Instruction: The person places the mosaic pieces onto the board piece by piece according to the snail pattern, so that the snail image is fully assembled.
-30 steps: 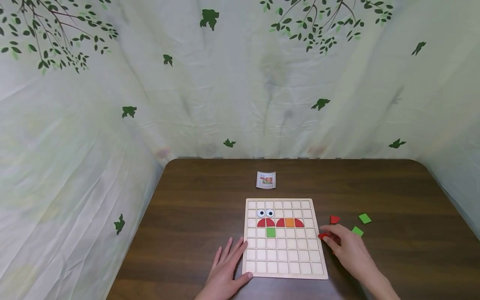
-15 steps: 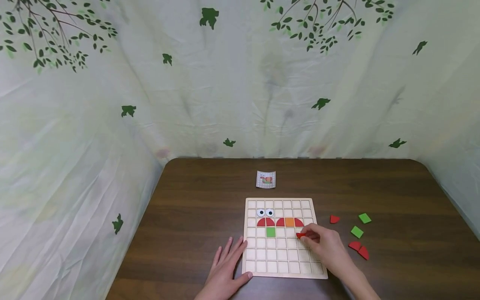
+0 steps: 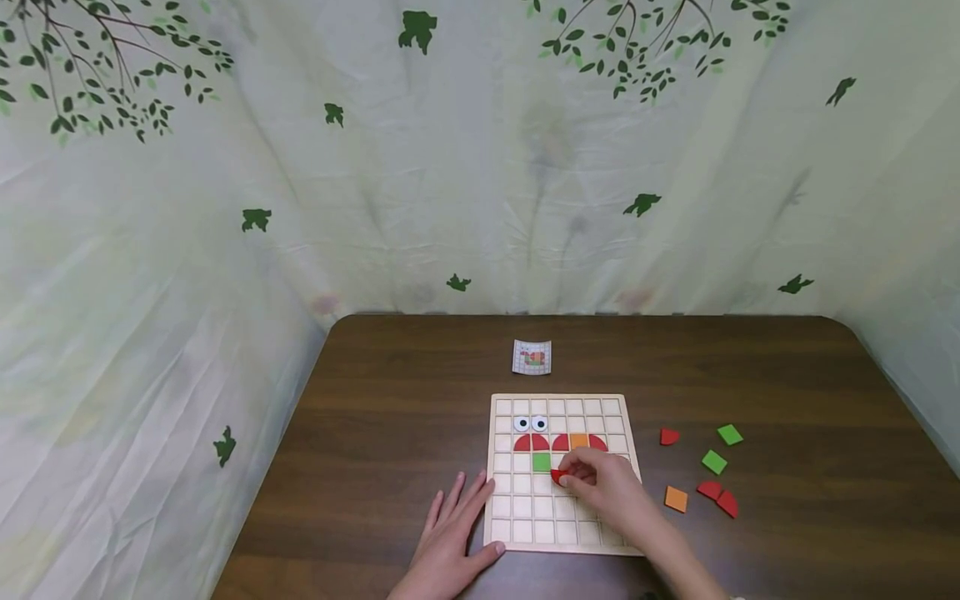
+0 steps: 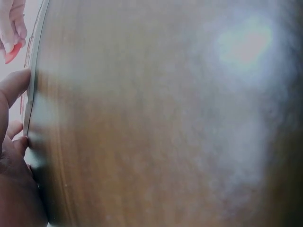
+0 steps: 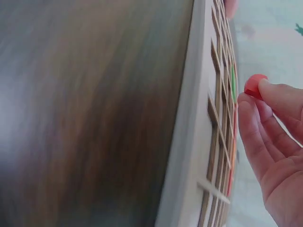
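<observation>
A pale wooden grid board (image 3: 517, 531) lies on the table. Two eye tiles (image 3: 530, 423) sit in its second row, with red quarter-round tiles (image 3: 532, 443), an orange square (image 3: 579, 442) and a green square (image 3: 542, 462) below them. My right hand (image 3: 611, 492) is over the middle of the board, pinching a red quarter-round tile (image 5: 254, 85) between thumb and fingertips, just right of the green square. At the board's left edge rests my left hand (image 3: 457, 533), fingers spread, with fingertips and thumb touching the rim.
Right of the board lie loose tiles: two green squares (image 3: 714, 462), an orange square tile (image 3: 676, 499) and several red pieces (image 3: 726, 502). Behind the board is a small card (image 3: 532, 357) printed with a coloured grid picture. A leaf-patterned curtain (image 3: 480, 167) hangs behind the brown table (image 3: 390, 400).
My right hand has carried the red tile leftward from beside the board to over its middle, uncovering the loose orange and red tiles. The left hand stays put.
</observation>
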`<act>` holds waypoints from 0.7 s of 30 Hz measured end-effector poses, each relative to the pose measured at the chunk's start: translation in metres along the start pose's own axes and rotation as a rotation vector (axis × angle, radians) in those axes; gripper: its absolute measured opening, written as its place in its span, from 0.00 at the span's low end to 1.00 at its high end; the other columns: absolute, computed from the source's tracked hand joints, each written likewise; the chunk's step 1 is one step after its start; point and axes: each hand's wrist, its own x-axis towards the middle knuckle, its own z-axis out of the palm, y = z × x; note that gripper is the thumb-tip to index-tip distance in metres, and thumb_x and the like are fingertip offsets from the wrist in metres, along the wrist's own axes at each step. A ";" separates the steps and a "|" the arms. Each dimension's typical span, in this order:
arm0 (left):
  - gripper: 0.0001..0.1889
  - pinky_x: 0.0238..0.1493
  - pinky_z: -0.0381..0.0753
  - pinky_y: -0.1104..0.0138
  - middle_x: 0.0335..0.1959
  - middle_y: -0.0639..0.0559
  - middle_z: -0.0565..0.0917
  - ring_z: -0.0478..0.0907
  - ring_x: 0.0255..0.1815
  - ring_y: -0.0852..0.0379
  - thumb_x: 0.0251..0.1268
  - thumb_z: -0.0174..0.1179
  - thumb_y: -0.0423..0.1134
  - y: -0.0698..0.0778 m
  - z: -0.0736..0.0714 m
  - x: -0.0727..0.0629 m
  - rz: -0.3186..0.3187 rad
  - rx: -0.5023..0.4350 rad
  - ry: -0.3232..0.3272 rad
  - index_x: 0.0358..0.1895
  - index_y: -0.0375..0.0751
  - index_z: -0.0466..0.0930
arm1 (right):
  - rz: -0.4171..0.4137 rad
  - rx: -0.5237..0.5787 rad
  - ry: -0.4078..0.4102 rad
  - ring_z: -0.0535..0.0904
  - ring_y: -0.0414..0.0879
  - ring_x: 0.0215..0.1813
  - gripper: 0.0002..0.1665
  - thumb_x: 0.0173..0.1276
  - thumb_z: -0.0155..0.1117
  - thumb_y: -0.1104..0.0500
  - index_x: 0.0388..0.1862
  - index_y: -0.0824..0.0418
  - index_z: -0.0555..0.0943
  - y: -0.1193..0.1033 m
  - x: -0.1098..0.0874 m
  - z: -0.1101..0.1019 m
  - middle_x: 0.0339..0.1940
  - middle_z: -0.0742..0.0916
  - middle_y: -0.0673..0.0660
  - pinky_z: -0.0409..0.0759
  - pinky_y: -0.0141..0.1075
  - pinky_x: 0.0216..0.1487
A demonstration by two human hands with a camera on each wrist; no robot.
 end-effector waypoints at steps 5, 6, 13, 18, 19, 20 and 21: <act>0.41 0.70 0.37 0.42 0.78 0.55 0.57 0.43 0.79 0.44 0.61 0.64 0.56 -0.001 0.000 0.000 -0.011 0.004 -0.008 0.76 0.54 0.60 | -0.055 -0.008 -0.088 0.77 0.37 0.30 0.09 0.61 0.72 0.64 0.35 0.50 0.84 -0.001 0.004 0.009 0.29 0.83 0.40 0.79 0.31 0.35; 0.41 0.70 0.37 0.42 0.78 0.55 0.57 0.44 0.79 0.44 0.61 0.64 0.56 -0.001 0.001 0.000 -0.011 0.004 -0.007 0.76 0.54 0.60 | -0.054 -0.011 -0.101 0.77 0.37 0.30 0.08 0.62 0.72 0.64 0.35 0.50 0.84 -0.002 0.005 0.010 0.29 0.83 0.40 0.79 0.31 0.35; 0.41 0.70 0.37 0.42 0.78 0.56 0.57 0.44 0.79 0.44 0.61 0.64 0.56 -0.001 0.002 0.001 -0.020 0.010 -0.010 0.76 0.54 0.60 | -0.063 -0.083 -0.106 0.75 0.36 0.29 0.07 0.62 0.72 0.62 0.34 0.49 0.85 -0.005 0.009 0.018 0.27 0.82 0.41 0.77 0.32 0.33; 0.41 0.70 0.38 0.42 0.78 0.56 0.57 0.44 0.79 0.44 0.60 0.64 0.56 -0.002 0.002 0.000 -0.009 0.018 0.000 0.76 0.54 0.60 | -0.081 -0.140 -0.049 0.74 0.35 0.28 0.06 0.60 0.74 0.61 0.32 0.50 0.85 -0.007 0.010 0.023 0.25 0.81 0.40 0.75 0.31 0.31; 0.41 0.70 0.38 0.42 0.78 0.56 0.57 0.44 0.79 0.44 0.60 0.64 0.56 -0.002 0.003 0.000 -0.006 0.020 0.003 0.76 0.54 0.60 | -0.089 -0.154 -0.037 0.73 0.35 0.28 0.06 0.59 0.75 0.61 0.31 0.50 0.86 -0.007 0.010 0.023 0.25 0.80 0.40 0.75 0.31 0.31; 0.41 0.70 0.38 0.42 0.78 0.56 0.57 0.44 0.79 0.44 0.60 0.64 0.56 -0.002 0.003 0.000 -0.001 0.023 0.007 0.76 0.54 0.60 | -0.095 -0.168 -0.026 0.73 0.34 0.28 0.06 0.59 0.75 0.60 0.31 0.50 0.86 -0.007 0.010 0.023 0.25 0.80 0.40 0.75 0.31 0.31; 0.41 0.70 0.38 0.42 0.78 0.56 0.57 0.44 0.79 0.44 0.60 0.64 0.56 -0.002 0.003 0.000 0.002 0.024 0.009 0.76 0.54 0.60 | -0.099 -0.180 -0.014 0.73 0.34 0.28 0.06 0.58 0.76 0.60 0.30 0.50 0.86 -0.007 0.010 0.023 0.26 0.80 0.40 0.74 0.31 0.31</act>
